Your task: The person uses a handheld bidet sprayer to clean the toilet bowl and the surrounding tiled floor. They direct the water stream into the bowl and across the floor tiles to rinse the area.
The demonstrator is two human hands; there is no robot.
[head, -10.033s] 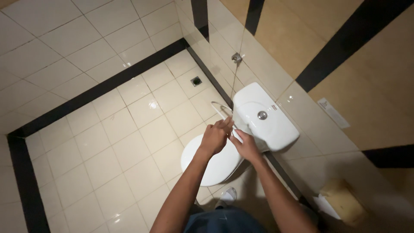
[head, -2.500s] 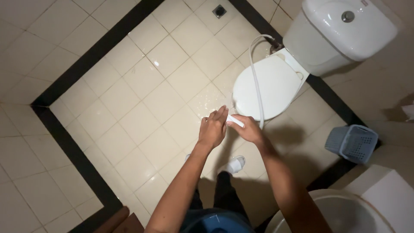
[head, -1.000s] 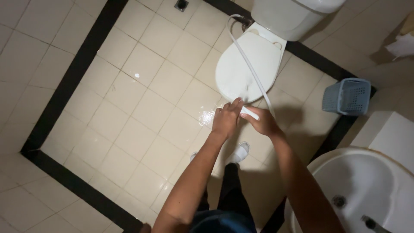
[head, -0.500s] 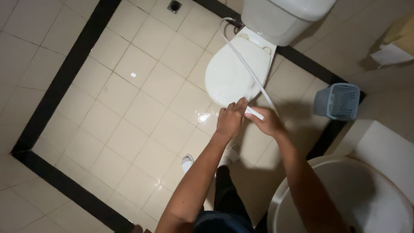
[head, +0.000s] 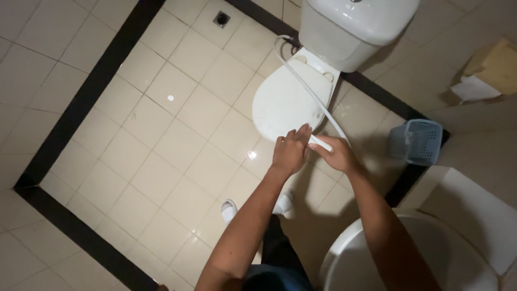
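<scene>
My right hand grips the white handle of a bidet sprayer, whose white hose loops back past the toilet to the wall. My left hand lies flat over the sprayer's head end, fingers together, covering it. Both hands hover just in front of the white toilet, whose lid is closed. Whether water is coming out cannot be seen.
A grey-blue plastic waste basket stands right of the toilet. A white sink basin is at the lower right, a tissue dispenser at the upper right. Cream floor tiles with a black border, a floor drain, my white slippers.
The view has shifted slightly, so the toilet sits more to the right and nearer. My hands keep the same hold on the sprayer. Ten seconds ago I stood right over the toilet.
</scene>
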